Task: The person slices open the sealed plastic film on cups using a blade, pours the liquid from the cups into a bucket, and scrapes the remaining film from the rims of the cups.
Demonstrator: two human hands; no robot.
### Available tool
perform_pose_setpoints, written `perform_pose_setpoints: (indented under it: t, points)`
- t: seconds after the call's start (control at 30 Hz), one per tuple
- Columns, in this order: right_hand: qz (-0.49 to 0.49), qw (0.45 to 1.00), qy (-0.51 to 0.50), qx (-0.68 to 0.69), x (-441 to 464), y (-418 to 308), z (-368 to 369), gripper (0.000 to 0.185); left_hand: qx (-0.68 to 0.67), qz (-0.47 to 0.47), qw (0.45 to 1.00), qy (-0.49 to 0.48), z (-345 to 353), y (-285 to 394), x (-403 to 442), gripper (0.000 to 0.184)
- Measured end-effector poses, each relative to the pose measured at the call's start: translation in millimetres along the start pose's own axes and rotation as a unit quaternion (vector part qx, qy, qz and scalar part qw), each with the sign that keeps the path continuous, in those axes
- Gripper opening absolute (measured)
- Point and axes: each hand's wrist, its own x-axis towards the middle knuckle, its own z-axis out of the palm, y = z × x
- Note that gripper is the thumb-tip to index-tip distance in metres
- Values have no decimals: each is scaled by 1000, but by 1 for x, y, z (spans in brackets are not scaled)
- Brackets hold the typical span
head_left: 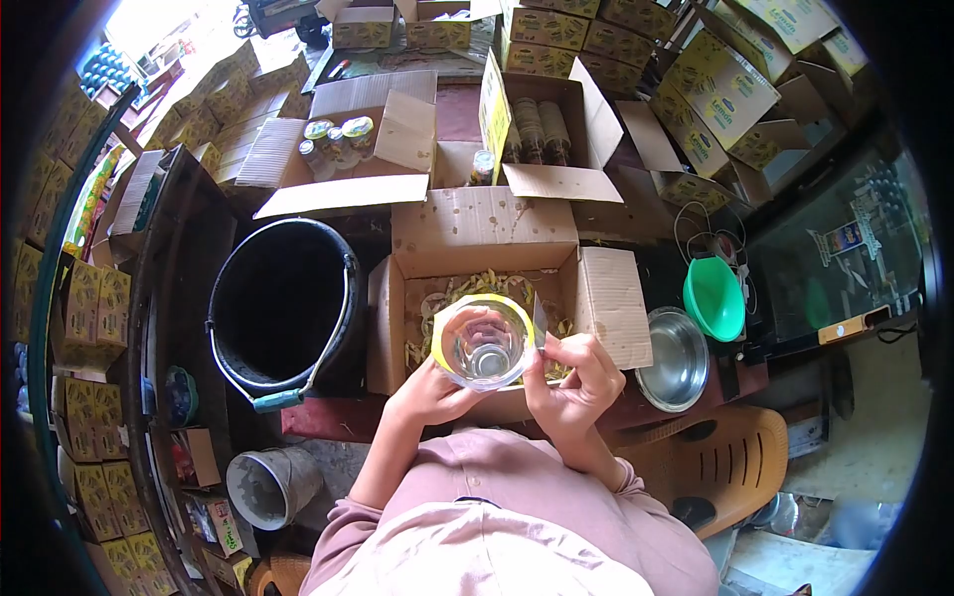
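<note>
My left hand (437, 395) is wrapped round a clear cup (487, 360) with a yellow band at its rim, its open mouth turned up toward me. My right hand (574, 385) is at the cup's right side, thumb and fingers pinched on a thin, flat greyish piece (540, 320) that stands up beside the rim. Whether that piece is a blade or a strip I cannot tell. Below both hands is an open cardboard box (484, 219) with yellowish scraps (484, 282) scattered inside it.
A black bucket (227, 298) stands left of the box. On the right are a metal bowl (686, 343) and a green bowl (714, 298). Behind, one carton (383, 89) holds several lidded cups, and another (581, 104) holds stacked cups. A chair (735, 457) is at my right.
</note>
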Motion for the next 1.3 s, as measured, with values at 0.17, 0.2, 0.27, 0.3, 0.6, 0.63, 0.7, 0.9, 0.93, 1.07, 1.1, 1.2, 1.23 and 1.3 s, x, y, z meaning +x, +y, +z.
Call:
perform_pose_setpoints:
  t: [0.17,0.2,0.27,0.3,0.6,0.63,0.7,0.9,0.93,1.07,1.1,1.2,1.23,1.3]
  points:
    - [-10,1000,-9,1,3,6,-2,21,-15,-63,998,3,-1,4,-4,45]
    - [-1,1000,-16,12,3,6,-2,21,-11,-52,999,0,-1,2,-4,46]
    - [6,1000,-16,13,0,6,-2,22,-1,-29,1000,-7,-4,-3,-5,48]
    - [10,1000,-16,14,-1,6,-3,22,-6,-37,999,-13,-4,-2,-5,50]
    - [34,998,-36,46,2,9,-6,20,-36,-68,997,-22,-5,3,-5,59]
    - [37,997,-38,52,2,10,-5,20,-31,-57,998,-21,-6,4,-2,60]
    - [44,996,-41,62,1,11,-5,20,-19,-44,998,-30,-6,5,-2,61]
    - [56,991,-65,98,6,12,-9,18,-69,-26,997,-25,-5,6,2,62]
    - [53,992,-68,95,6,12,-9,18,-67,-27,997,-23,-6,7,3,62]
    - [48,993,-70,84,5,14,-9,18,-88,-38,995,-34,-7,7,3,64]
    - [47,993,-68,83,6,15,-8,18,-84,-27,995,-41,-6,6,3,64]
    - [48,992,-75,93,8,14,-9,19,-80,-16,995,-48,-6,4,2,65]
    - [50,991,-85,88,8,14,-10,19,-86,-29,995,-45,-7,3,1,65]
    - [54,990,-105,76,8,15,-14,19,-89,-39,994,-45,-7,2,1,66]
